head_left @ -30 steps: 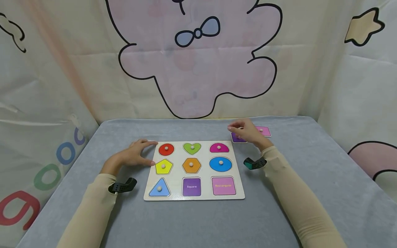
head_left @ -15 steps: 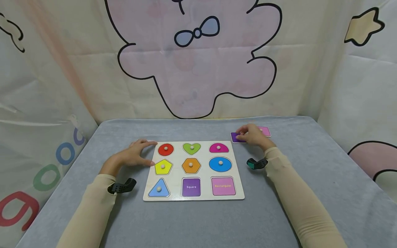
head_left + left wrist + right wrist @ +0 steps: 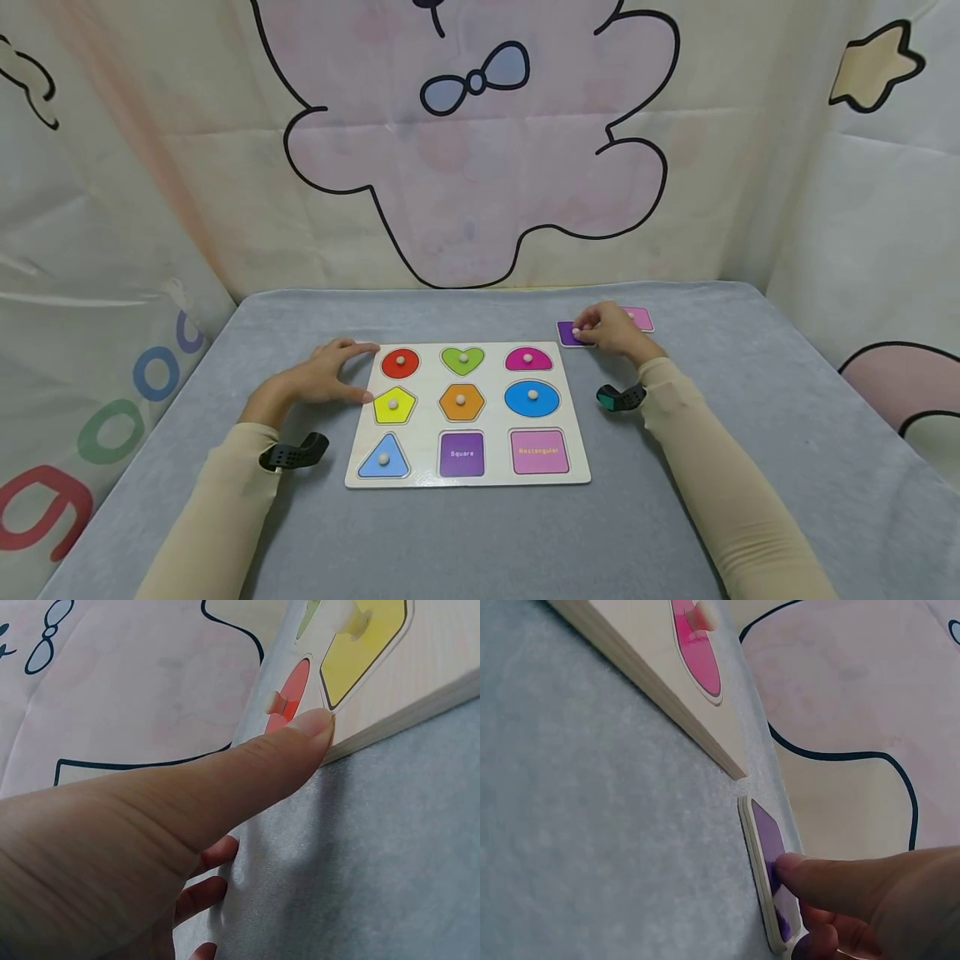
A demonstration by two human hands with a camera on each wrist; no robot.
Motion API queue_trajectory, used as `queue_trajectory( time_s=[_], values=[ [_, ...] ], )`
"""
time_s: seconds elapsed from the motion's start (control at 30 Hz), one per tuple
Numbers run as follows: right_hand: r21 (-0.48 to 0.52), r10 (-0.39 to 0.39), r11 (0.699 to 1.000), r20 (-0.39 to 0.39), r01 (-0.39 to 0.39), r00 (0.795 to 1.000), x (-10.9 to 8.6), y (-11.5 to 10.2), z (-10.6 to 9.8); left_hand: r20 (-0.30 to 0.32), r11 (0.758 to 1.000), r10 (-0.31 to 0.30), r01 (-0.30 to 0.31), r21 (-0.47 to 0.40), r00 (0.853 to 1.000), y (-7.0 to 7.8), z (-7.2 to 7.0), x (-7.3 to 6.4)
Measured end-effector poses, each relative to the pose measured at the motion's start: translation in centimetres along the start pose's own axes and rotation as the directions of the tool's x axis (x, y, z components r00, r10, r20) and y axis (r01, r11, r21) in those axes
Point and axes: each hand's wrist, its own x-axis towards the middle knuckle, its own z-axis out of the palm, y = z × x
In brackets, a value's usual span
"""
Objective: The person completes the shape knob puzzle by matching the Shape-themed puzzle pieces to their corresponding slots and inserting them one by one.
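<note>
A white wooden puzzle board (image 3: 495, 417) lies flat, with knobbed shape pieces in most of its recesses. Its purple "Square" and pink "Rectangular" recesses show their printed labels. My left hand (image 3: 318, 375) rests at the board's left side, thumb tip on the edge beside the yellow pentagon (image 3: 367, 656), fingers spread towards the upper corner. Past the far right corner, my right hand (image 3: 615, 331) pinches the knob of the purple square puzzle piece (image 3: 767, 829); the fingers largely hide the knob. This piece sits low at the cloth.
Just right of the purple piece, partly behind my right hand, lies a pink rectangular piece (image 3: 642, 318). Grey cloth (image 3: 465, 542) covers the table. A printed curtain (image 3: 480, 183) hangs along the far edge and both sides.
My right hand has come down and slightly right onto the purple square piece, its fingers closing at the knob. The left hand and the board stay in place.
</note>
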Motion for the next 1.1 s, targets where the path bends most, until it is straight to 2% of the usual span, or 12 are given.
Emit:
queue_trajectory(
  time_s=[0.27,0.53,0.87,1.1],
  values=[
    [-0.037,-0.035,0.999,-0.029,0.034,0.999,-0.3,-0.3,-0.2,-0.001,1.000,0.009,-0.009,-0.004,1.000,-0.2,0.3,0.2],
    [-0.030,-0.008,1.000,-0.043,0.007,0.999,-0.9,-2.1,-0.5,-0.002,1.000,0.005,-0.005,0.001,1.000,-0.1,0.3,0.1],
    [-0.019,-0.089,0.996,-0.020,0.089,0.996,-1.2,-4.5,-0.3,-0.001,1.000,-0.005,0.005,0.005,1.000,-0.2,0.1,0.1],
    [-0.007,-0.164,0.986,0.014,0.164,0.986,-1.8,-6.5,0.7,0.000,1.000,0.000,0.000,0.002,1.000,-0.2,0.1,0.1]
  ],
)
